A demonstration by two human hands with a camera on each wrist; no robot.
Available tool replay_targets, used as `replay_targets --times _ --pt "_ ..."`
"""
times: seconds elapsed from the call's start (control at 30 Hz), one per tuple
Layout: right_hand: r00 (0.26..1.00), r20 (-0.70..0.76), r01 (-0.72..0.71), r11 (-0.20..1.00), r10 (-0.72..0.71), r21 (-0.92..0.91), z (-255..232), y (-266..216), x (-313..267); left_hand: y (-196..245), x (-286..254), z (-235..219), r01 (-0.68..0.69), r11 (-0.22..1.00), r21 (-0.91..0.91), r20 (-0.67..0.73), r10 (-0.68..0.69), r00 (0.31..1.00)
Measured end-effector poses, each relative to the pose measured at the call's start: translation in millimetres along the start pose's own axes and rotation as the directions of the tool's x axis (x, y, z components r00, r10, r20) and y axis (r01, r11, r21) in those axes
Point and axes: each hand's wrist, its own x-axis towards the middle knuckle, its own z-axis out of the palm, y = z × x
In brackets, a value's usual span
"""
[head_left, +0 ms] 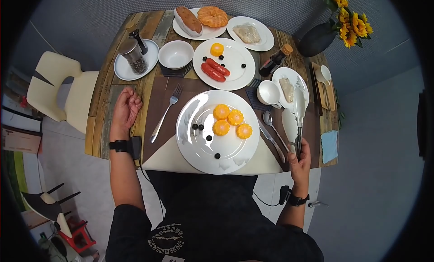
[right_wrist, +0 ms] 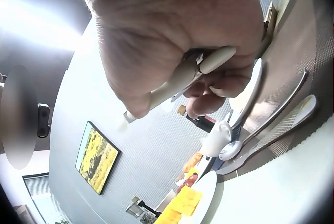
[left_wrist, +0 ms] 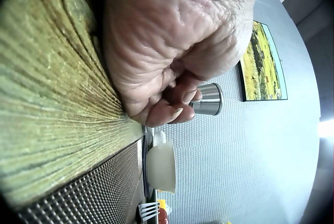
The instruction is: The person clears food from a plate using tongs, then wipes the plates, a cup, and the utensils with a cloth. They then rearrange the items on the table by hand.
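Observation:
My right hand (head_left: pixel 301 161) grips a pair of tongs (head_left: pixel 299 106) with pale tips by the handle end. The tongs' tips stand apart, and one overlaps the small plate (head_left: pixel 304 81) with a pale piece of food (head_left: pixel 286 89). In the right wrist view the fingers curl round the tongs' light handle (right_wrist: pixel 172 86). My left hand (head_left: pixel 127 107) rests on the wood at the table's left side, fingers loosely curled, holding nothing. Between the hands, a large plate (head_left: pixel 190 147) bears several yellow flower-shaped pieces (head_left: pixel 221 111) and black balls (head_left: pixel 209 138).
A fork (head_left: pixel 166 113) lies left of the large plate; a knife (head_left: pixel 271 140) and spoon (head_left: pixel 275 128) lie right. Behind are a white cup (head_left: pixel 268 92), a bowl (head_left: pixel 176 54), a plate with sausages (head_left: pixel 213 71), a sauce bottle (head_left: pixel 275 61), a pepper grinder (head_left: pixel 133 57) and bread (head_left: pixel 188 21).

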Motion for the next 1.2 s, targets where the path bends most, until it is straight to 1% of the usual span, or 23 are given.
replay_targets --times 0.1,0.3,0.43,0.5,0.63,0.7,0.73,0.77,0.8,0.83,0.9,0.93,0.97,1.03,1.07,1.13,1.17,1.2 --pt "0.999 -0.026 0.043 0.999 -0.044 -0.024 -1 5 2 0 -1 2 -0.001 1.000 0.009 -0.019 0.001 1.000" --pt "0.997 -0.022 0.066 0.995 -0.068 -0.070 9 -7 3 1 -1 2 0.001 1.000 -0.010 -0.036 -0.001 0.999" --pt "0.999 -0.004 0.047 0.996 -0.047 -0.075 10 -5 3 1 0 0 0.014 1.000 -0.005 -0.021 -0.014 1.000" --pt "0.998 0.000 0.067 0.993 -0.067 -0.100 10 -3 3 0 0 1 0.009 1.000 -0.010 -0.030 -0.009 1.000" --pt "0.999 0.000 0.044 0.992 -0.044 -0.114 13 -10 2 0 1 1 0.012 1.000 -0.016 -0.022 -0.012 1.000" --pt "0.995 0.086 0.053 0.997 -0.048 -0.058 14 -13 -2 0 1 1 0.009 1.000 -0.023 -0.028 -0.010 1.000" --pt "0.995 0.086 0.048 0.997 -0.042 -0.059 10 -17 -5 -1 0 -1 0.014 1.000 -0.023 -0.030 -0.015 0.999" --pt "0.978 0.196 -0.040 0.988 0.069 -0.148 5 -22 -8 -1 1 -2 0.013 1.000 -0.019 -0.019 -0.013 1.000" --pt "0.938 0.293 -0.115 0.963 0.187 -0.245 1 -27 -11 0 2 -2 0.011 1.000 -0.016 -0.008 -0.011 1.000" --pt "0.937 0.293 -0.120 0.962 0.192 -0.246 2 -31 -14 0 1 -1 0.015 1.000 -0.017 -0.011 -0.015 1.000" --pt "0.884 0.431 -0.015 0.933 0.180 -0.359 9 -40 -15 0 1 0 0.012 1.000 -0.015 -0.006 -0.012 1.000" --pt "0.878 0.434 -0.006 0.910 0.203 -0.414 13 -48 -16 0 1 0 0.011 1.000 -0.017 -0.009 -0.012 1.000" --pt "0.877 0.436 -0.005 0.910 0.204 -0.415 16 -50 -17 0 1 0 0.009 1.000 -0.014 -0.009 -0.009 1.000" --pt "0.873 0.449 0.055 0.875 0.192 -0.481 18 -51 -20 0 1 0 0.009 1.000 -0.010 -0.011 -0.009 1.000" --pt "0.873 0.449 0.053 0.875 0.194 -0.481 20 -47 -22 0 1 0 0.008 1.000 -0.008 -0.011 -0.009 1.000" --pt "0.859 0.496 0.146 0.868 0.126 -0.475 22 -38 -25 0 1 0 0.009 1.000 -0.006 -0.010 -0.009 1.000" --pt "0.860 0.494 0.145 0.868 0.127 -0.475 25 -39 -26 0 1 0 0.007 1.000 -0.003 -0.011 -0.007 1.000" --pt "0.863 0.487 0.158 0.845 0.133 -0.512 30 -41 -26 0 1 -1 0.005 1.000 -0.001 -0.012 -0.005 1.000"
